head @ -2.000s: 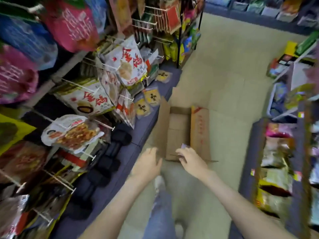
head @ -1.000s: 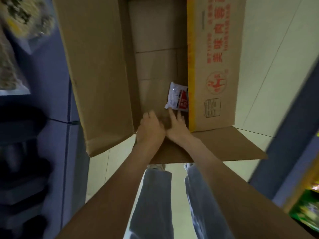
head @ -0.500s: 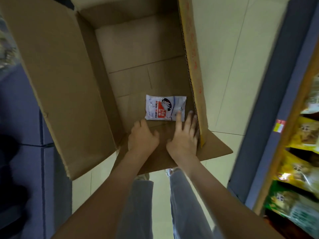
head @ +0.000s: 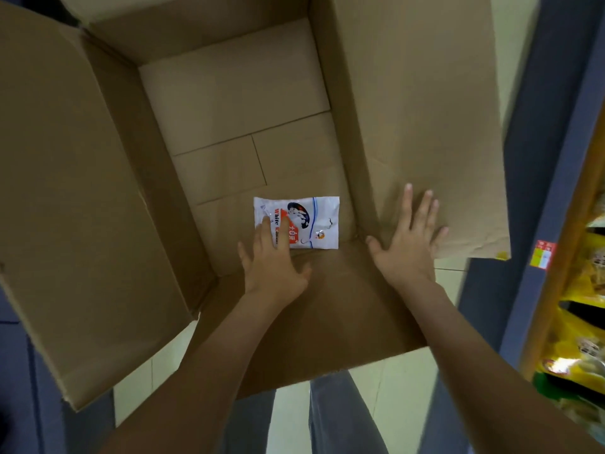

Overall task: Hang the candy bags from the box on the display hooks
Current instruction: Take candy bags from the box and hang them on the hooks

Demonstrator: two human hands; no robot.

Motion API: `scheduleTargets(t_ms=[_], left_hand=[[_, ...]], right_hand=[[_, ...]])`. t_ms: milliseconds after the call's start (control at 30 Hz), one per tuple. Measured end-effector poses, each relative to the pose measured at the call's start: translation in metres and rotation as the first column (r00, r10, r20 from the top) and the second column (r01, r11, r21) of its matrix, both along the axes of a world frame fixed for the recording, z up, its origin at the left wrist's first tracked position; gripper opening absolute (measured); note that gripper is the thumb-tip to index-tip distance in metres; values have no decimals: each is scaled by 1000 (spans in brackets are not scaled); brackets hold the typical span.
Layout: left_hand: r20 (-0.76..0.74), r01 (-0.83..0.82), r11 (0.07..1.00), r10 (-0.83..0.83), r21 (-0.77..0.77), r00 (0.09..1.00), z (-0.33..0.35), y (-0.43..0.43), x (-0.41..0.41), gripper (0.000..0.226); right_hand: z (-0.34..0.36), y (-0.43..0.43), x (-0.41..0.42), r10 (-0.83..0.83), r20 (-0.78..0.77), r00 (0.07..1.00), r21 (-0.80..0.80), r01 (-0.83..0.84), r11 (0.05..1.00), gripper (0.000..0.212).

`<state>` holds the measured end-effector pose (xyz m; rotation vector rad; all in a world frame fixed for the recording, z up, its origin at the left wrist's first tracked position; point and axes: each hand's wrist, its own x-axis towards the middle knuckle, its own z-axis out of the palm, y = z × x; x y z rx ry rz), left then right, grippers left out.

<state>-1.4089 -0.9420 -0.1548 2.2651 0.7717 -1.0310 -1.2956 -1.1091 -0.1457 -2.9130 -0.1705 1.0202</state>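
Now, pick-up step: white plastic candy bag (head: 312,224) flat on brown cardboard box (head: 229,93) floor, 5 o'clock.
Left hand (head: 271,268) lays straight fingers on it, no grip; right hand (head: 409,245) spread flat on 3 o'clock flap (head: 425,109). Next: pinch, lift.

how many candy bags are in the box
1: the candy bag lies flat on the box floor near its right wall, touched by the left hand. No others visible.

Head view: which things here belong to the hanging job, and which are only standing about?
Job: candy bag; cardboard box; left hand, touching the bag; right hand, flat on the box flap.
Not the job: yellow snack packs at the right; price label.
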Motion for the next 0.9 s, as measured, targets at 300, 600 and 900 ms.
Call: scheduleTargets(t_ms=[300,600,900], left_hand=[[21,297,938,-305,178,952,-104,32,18,85],[-91,459,876,-450,148,888,-134,47,42,35],[84,-174,972,189,-161,978,-29,53,20,16]], right_hand=[[-61,13,13,-37,-57,998,-41,35,999,108],[-72,17,5,-50,10,999,-105,51,993,113],[-19,56,5,-97,-57,994,172,106,979,95]])
